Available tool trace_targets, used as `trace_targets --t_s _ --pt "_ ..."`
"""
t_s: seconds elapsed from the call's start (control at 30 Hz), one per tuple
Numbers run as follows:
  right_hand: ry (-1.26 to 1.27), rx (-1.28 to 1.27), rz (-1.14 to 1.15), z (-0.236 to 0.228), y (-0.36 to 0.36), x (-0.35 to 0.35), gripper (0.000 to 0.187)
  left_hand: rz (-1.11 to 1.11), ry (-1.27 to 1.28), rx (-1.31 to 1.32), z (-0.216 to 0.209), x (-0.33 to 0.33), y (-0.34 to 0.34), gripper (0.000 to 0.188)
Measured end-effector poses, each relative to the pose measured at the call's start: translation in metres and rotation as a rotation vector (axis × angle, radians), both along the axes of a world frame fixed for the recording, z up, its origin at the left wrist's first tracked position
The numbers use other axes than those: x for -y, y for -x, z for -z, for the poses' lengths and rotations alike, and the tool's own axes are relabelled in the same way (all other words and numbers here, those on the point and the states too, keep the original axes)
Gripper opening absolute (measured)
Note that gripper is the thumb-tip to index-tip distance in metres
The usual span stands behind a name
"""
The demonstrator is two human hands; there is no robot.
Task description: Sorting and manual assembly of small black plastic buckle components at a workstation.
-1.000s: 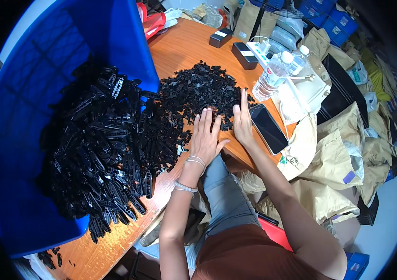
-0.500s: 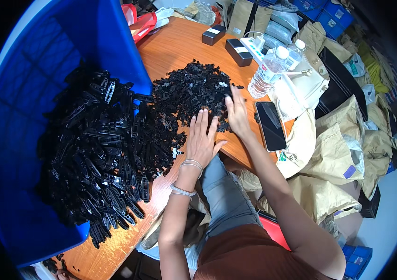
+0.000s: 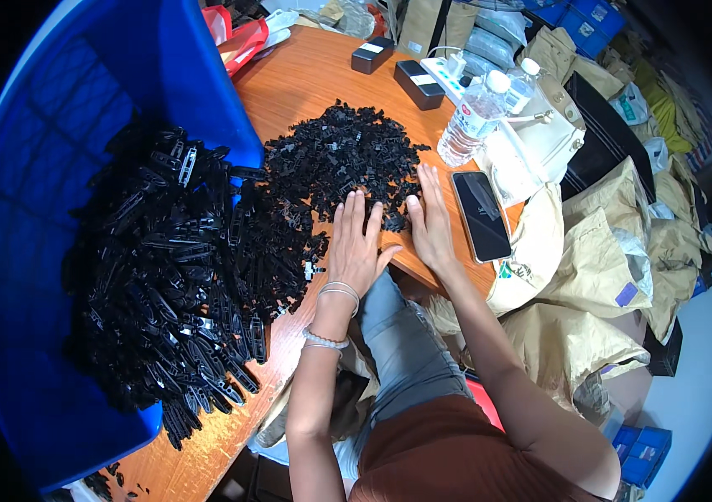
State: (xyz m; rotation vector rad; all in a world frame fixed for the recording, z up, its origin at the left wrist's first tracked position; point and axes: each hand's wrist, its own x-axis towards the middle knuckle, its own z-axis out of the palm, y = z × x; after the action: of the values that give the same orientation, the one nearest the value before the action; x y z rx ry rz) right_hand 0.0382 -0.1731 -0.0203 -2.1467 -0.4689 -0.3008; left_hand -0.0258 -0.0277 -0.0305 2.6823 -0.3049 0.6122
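Observation:
A heap of small black plastic pieces point(image 3: 335, 159) is spread on the wooden table point(image 3: 314, 75). At the heap's near edge lies my left hand point(image 3: 356, 243), its fingers stretched out and the fingertips touching the pieces. My right hand point(image 3: 433, 226) rests flat at the heap's right edge, fingers extended, and holds nothing. On the left, a tipped blue bin point(image 3: 21, 276) spills long black plastic parts point(image 3: 172, 276) onto the table, and they run up against the small pieces. A white piece point(image 3: 312, 270) sits left of my left hand.
Right of my right hand lies a phone point(image 3: 481, 217). Behind it stand a water bottle point(image 3: 466, 130) and a second bottle point(image 3: 523, 84), near a white power strip point(image 3: 444, 75). Two black boxes point(image 3: 418, 85) are at the back. Brown paper sacks point(image 3: 598, 268) crowd the right side.
The heap's right edge looks more gathered, and a white piece on it no longer shows. Both hands stay flat beside the heap. The whole view has shifted slightly.

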Motion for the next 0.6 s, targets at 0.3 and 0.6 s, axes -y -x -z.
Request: trace_targets --t_s 0.3,0.6 --pt "0.031 0.037 0.236 0.023 -0.071 -0.014 0.049 -0.006 -0.016 -0.009 -0.004 0.004 -0.004 0.076" --pt "0.137 0.163 0.191 0.016 -0.116 -0.02 0.046 0.154 -0.054 0.011 -0.015 0.015 -0.029 0.063"
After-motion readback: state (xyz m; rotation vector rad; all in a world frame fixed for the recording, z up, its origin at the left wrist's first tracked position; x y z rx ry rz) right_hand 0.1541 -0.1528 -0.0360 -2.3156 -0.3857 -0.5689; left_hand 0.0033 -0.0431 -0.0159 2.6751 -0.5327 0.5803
